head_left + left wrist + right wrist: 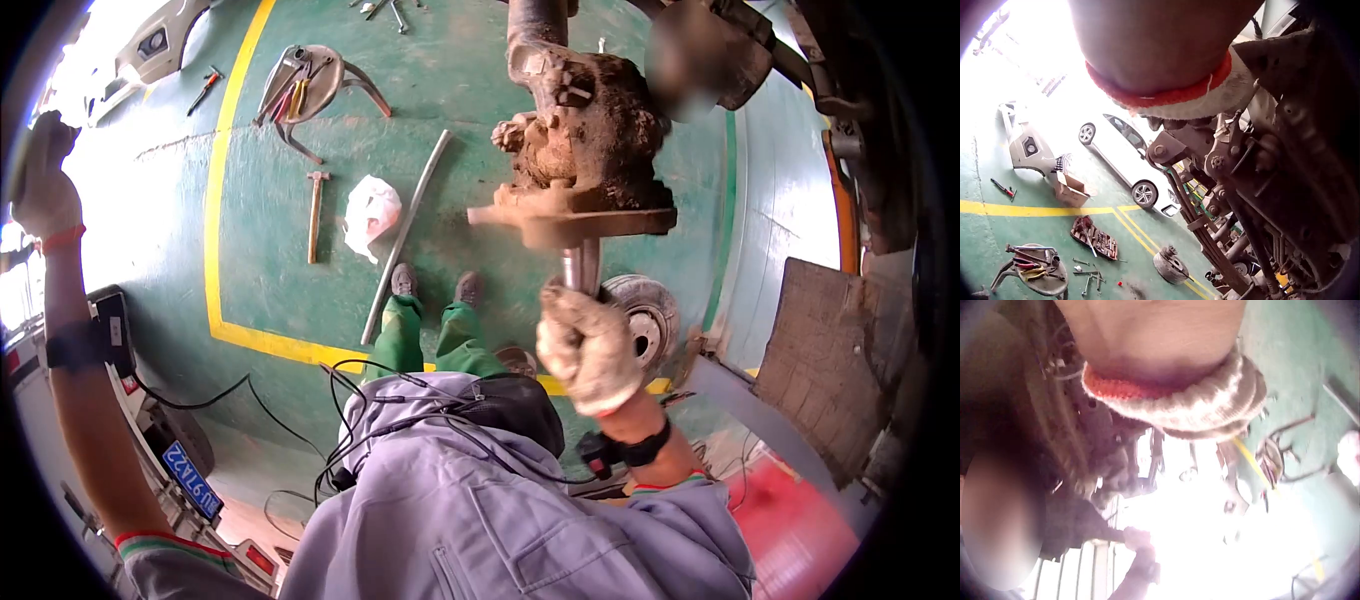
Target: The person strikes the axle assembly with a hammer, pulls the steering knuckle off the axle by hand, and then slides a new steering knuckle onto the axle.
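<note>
A rusty, dirt-caked hub assembly (590, 130) with a flat flange (570, 222) hangs in the upper right of the head view. Below the flange, the gloved right hand (592, 350) has its fingers curled round a shiny metal shaft (582, 268). At the far left, the gloved left hand (48, 185) is raised; its grip is unclear. The right wrist view shows the left hand (1138, 539) small and washed out by glare, beside the end of a dark part. In the left wrist view, the cuff (1204, 103) hides most of that hand near a rusty bracket (1166, 150).
A stool (305, 85) bears tools. A hammer (315, 215), white bag (372, 215) and long bar (410, 230) lie on the green floor. A drum (645, 320) stands beyond the right hand. Cables (400, 400) cross the person's waist. A white car (1125, 153) stands behind.
</note>
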